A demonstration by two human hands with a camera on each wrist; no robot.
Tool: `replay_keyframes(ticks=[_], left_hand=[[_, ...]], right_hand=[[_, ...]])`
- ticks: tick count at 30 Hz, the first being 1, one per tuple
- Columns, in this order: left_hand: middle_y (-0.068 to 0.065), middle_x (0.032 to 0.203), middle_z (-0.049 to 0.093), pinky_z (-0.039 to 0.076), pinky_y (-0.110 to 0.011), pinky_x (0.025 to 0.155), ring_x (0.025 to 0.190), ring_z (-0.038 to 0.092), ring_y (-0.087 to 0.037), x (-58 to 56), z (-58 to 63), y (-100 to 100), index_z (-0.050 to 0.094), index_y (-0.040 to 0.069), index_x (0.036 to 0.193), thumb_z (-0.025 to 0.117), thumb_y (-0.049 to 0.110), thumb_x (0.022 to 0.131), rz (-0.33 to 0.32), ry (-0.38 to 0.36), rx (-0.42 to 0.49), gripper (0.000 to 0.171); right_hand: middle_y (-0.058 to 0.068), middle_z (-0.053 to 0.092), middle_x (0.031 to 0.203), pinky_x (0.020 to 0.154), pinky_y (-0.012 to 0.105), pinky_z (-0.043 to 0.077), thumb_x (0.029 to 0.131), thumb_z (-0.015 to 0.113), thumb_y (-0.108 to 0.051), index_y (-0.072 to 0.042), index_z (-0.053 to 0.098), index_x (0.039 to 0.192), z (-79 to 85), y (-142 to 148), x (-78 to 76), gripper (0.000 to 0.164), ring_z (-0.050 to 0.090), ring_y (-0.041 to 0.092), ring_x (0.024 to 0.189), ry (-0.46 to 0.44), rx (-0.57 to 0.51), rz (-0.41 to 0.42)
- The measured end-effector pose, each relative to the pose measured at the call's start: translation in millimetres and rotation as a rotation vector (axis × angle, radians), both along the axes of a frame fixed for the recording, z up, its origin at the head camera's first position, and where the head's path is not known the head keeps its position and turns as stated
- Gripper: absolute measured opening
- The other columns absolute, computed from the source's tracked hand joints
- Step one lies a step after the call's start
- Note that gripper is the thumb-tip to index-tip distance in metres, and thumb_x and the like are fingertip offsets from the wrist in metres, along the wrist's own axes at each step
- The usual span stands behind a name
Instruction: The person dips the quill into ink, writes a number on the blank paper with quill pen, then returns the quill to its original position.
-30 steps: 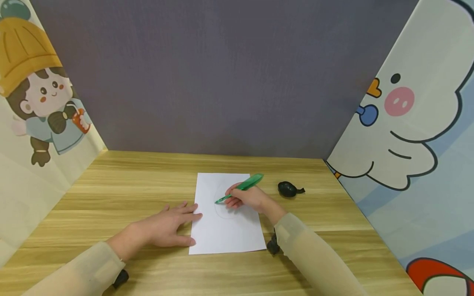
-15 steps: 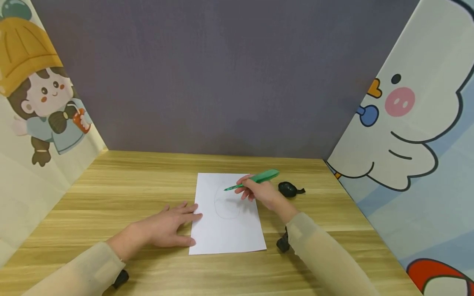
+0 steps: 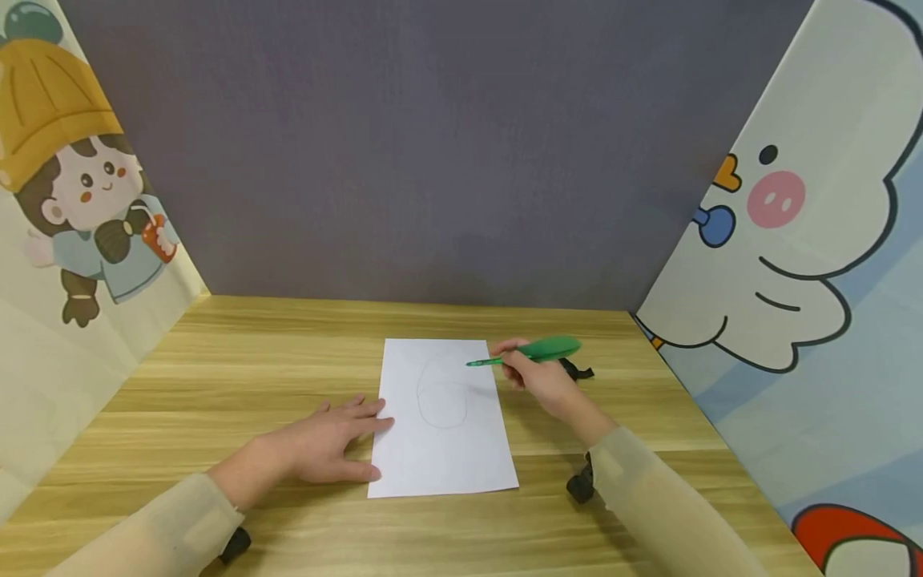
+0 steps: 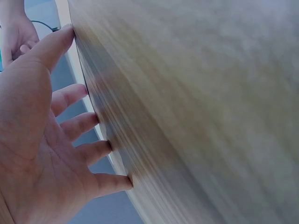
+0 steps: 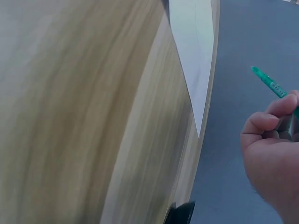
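Observation:
A white sheet of paper [image 3: 433,465] lies on the wooden table, bearing a faint, thin curved outline that closes into a loop low down. My left hand [image 3: 324,441] rests flat at the paper's left edge, fingers spread; in the left wrist view the fingertips [image 4: 122,183] touch the surface. Above the paper's right edge, my right hand [image 3: 541,381] pinches a green pen [image 3: 550,348] with a broad leaf-shaped end. Its tip points left over the upper right of the sheet. The right wrist view shows the pen [image 5: 270,83] raised clear of the paper [image 5: 194,60].
A small black object with a short tail [image 3: 577,371] lies right of the paper, partly hidden behind the right hand. A grey panel [image 3: 433,160] stands at the table's [image 3: 288,328] back, with cartoon-printed walls at both sides.
My right hand has moved right with the pen, from the drawn line to the paper's right edge, lifting the tip off. The line has grown upward into a loop. The left hand stays put.

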State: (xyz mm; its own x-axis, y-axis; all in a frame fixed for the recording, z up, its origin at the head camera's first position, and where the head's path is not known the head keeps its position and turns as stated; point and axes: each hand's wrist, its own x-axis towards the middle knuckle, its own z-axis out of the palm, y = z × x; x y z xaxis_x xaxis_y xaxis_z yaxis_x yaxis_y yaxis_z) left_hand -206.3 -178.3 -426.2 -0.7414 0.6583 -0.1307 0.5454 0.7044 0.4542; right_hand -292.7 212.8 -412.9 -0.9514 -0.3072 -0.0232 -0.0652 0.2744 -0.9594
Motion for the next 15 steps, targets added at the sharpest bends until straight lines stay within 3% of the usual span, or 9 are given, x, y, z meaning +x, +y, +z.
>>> replay_keyframes(ticks=[4, 10, 15], left_hand=[[-0.018, 0.179, 0.033, 0.019, -0.091, 0.12, 0.166, 0.025, -0.053, -0.4, 0.2, -1, 0.052, 0.015, 0.165, 0.072, 0.063, 0.101, 0.004, -0.007, -0.001, 0.083], [-0.017, 0.179, 0.033, 0.019, -0.09, 0.12, 0.166, 0.025, -0.053, -0.2, 0.5, -1, 0.052, 0.014, 0.165, 0.073, 0.061, 0.101, 0.011, -0.009, -0.001, 0.082], [-0.017, 0.18, 0.032, 0.018, -0.089, 0.121, 0.166, 0.024, -0.052, -0.1, 0.9, -1, 0.052, 0.014, 0.165, 0.073, 0.061, 0.101, 0.015, -0.014, 0.0, 0.082]], right_hand=[[0.011, 0.062, 0.093, 0.074, 0.036, 0.049, 0.116, 0.048, -0.018, 0.0, 0.064, 0.128, 0.2, 8, 3.0, 0.027, 0.052, 0.022, 0.077, 0.018, -0.008, -0.017], [0.011, 0.069, 0.101, 0.082, 0.035, 0.057, 0.116, 0.052, -0.023, 0.004, 0.062, 0.138, 1.9, 22, 6.4, 0.036, 0.061, 0.026, 0.087, 0.031, 0.029, -0.072], [0.008, 0.073, 0.103, 0.082, 0.032, 0.059, 0.114, 0.058, -0.02, 0.006, 0.062, 0.139, 3.1, 34, 8.1, 0.036, 0.068, 0.024, 0.088, 0.085, 0.031, -0.068]])
